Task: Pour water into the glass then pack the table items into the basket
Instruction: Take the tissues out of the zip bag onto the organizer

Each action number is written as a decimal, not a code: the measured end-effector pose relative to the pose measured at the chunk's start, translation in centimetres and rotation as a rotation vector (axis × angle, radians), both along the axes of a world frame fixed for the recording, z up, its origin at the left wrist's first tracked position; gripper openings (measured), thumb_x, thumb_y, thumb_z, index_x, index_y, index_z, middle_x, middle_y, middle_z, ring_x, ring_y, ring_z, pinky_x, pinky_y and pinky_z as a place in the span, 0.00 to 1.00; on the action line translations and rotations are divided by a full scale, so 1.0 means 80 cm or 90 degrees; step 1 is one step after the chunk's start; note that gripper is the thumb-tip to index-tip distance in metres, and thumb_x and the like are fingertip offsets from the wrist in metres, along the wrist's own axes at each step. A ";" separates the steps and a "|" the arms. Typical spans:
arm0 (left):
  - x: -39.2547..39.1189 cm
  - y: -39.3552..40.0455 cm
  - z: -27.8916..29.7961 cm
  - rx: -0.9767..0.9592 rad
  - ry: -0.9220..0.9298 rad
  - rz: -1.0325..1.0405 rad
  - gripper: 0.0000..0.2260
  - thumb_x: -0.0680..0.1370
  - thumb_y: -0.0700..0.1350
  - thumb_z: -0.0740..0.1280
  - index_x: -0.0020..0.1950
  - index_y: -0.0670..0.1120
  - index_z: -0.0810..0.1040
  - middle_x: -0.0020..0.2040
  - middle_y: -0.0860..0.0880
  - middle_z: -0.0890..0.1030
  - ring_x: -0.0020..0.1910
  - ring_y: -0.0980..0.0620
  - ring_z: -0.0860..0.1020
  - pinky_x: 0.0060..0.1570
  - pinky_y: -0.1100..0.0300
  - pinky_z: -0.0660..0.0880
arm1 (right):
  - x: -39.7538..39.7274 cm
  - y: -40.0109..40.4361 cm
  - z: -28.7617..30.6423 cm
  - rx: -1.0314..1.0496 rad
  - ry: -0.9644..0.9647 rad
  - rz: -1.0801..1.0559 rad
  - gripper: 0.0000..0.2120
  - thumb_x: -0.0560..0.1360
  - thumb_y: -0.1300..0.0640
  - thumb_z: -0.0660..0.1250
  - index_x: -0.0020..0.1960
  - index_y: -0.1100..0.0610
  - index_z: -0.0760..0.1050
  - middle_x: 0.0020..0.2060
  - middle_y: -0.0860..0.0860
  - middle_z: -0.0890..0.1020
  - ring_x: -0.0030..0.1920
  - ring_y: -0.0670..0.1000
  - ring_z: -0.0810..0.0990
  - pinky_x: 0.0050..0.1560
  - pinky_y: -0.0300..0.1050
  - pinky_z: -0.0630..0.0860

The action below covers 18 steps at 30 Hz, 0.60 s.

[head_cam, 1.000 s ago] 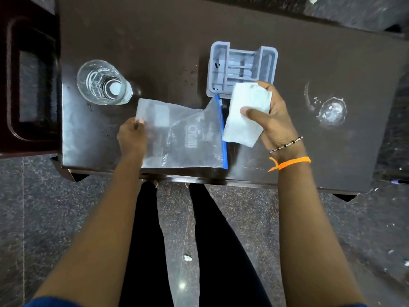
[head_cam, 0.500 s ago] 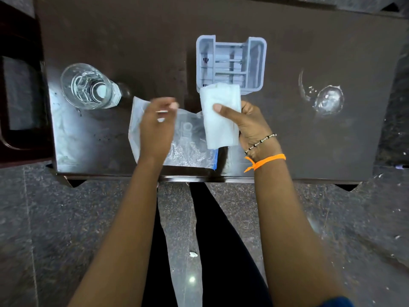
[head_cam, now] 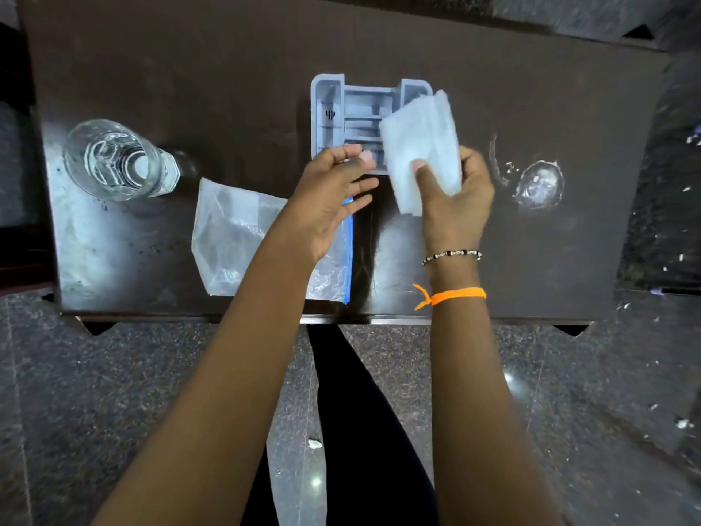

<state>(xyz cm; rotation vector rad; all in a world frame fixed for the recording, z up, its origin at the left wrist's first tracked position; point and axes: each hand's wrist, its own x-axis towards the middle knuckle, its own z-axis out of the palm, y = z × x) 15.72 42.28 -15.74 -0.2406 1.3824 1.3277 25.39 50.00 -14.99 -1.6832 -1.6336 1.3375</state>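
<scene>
A small grey-blue plastic basket (head_cam: pixel 328 108) stands at the middle of the dark table (head_cam: pixel 227 70). My right hand (head_cam: pixel 455 203) pinches a folded white napkin (head_cam: pixel 421 146) and holds it over the basket's right side. My left hand (head_cam: pixel 333 199) hovers with spread fingers just left of the napkin, at the basket's near edge, holding nothing. A clear zip bag (head_cam: pixel 235 237) with a blue seal lies flat on the table under my left forearm. A glass (head_cam: pixel 117 161) with water in it stands at the left.
A puddle of spilled water (head_cam: pixel 538 184) lies on the table to the right of my right hand. The table's near edge runs just below the zip bag. Dark stone floor and my legs are below.
My left hand left the zip bag and moved right toward the napkin. My right hand carried the napkin up and right, over the basket.
</scene>
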 end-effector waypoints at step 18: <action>0.015 -0.019 -0.003 -0.126 0.067 -0.049 0.07 0.80 0.45 0.59 0.53 0.49 0.76 0.45 0.54 0.80 0.46 0.55 0.78 0.59 0.58 0.71 | -0.030 0.056 -0.003 0.108 -0.334 0.267 0.20 0.70 0.58 0.68 0.61 0.53 0.70 0.52 0.54 0.83 0.52 0.58 0.80 0.53 0.50 0.76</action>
